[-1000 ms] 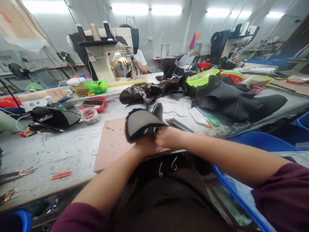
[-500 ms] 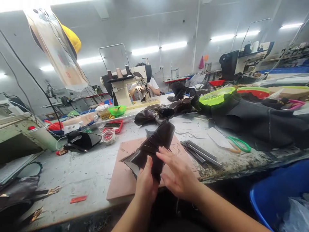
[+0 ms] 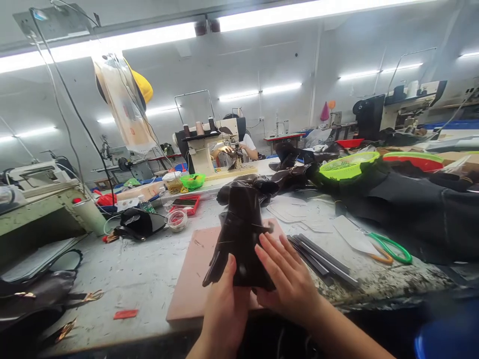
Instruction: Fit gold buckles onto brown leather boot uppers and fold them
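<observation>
A dark brown leather boot upper (image 3: pixel 241 224) is held up over a pink board (image 3: pixel 187 279), its shaft end toward me. My left hand (image 3: pixel 226 299) grips its lower left edge, thumb on the front face; the other fingers are hidden behind the leather. Along the lower right side lies my right hand (image 3: pixel 290 271), its fingers stretched out flat against the leather. A small strap end sticks out just above those fingertips. More dark boot uppers (image 3: pixel 295 174) lie behind it on the table.
To the right are grey strips (image 3: pixel 324 259), white paper pieces (image 3: pixel 352 234), green-handled scissors (image 3: pixel 392 247) and a large black sheet (image 3: pixel 407 209). A red tray (image 3: pixel 192 205), a clear tub (image 3: pixel 177 220) and a red tag (image 3: pixel 125 314) lie left. Across the table, a person works at a sewing machine (image 3: pixel 209 144).
The boot upper has turned more upright, its front face now toward me, and a strap end shows. My right fingers have come flat against its side. The camera view has tilted up and left.
</observation>
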The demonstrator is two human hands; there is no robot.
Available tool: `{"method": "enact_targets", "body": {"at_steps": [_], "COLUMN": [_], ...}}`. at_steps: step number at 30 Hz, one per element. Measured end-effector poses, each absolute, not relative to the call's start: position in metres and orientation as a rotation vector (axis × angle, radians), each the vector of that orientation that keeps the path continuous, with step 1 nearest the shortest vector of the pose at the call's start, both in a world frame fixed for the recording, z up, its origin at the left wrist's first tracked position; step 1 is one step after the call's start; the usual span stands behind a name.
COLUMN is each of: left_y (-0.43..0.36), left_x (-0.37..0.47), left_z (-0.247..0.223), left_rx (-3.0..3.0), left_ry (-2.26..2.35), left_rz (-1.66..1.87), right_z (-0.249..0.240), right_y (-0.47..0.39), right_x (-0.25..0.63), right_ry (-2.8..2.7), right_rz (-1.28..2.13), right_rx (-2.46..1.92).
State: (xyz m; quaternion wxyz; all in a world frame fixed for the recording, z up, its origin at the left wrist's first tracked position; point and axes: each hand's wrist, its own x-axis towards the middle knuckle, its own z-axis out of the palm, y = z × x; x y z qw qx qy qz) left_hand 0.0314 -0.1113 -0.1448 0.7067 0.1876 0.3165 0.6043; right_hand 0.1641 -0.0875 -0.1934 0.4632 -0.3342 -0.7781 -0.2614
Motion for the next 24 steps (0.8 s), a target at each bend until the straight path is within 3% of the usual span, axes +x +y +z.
{"method": "enact_targets", "body": {"at_steps": [6,12,16,24], "left_y": [-0.121,-0.12,-0.12,-0.128], "left_x": [0.034,0.03,0.032,0.033], "left_z": [-0.144,-0.156,-0.163,-0.157], "left_rx": [0.375,0.545,0.587,0.607], "left_ry": [0.807,0.152,-0.019,0.331], "left_rz": [1.25,0.989,0.956,0.999], "right_z": [-0.209,-0.214,-0.22,-0.243], "right_y": [-0.086,-0.09,-0.094,-0.091], "right_x": [0.157,0.146,0.135,0.123], "right_ry": [-1.837,-1.682,-1.555,-1.403], "right_rz": [-0.627,-0.428,-0.223,0.13], "right_rx": [-0.884,-0.878,-0.9,-1.023]}}
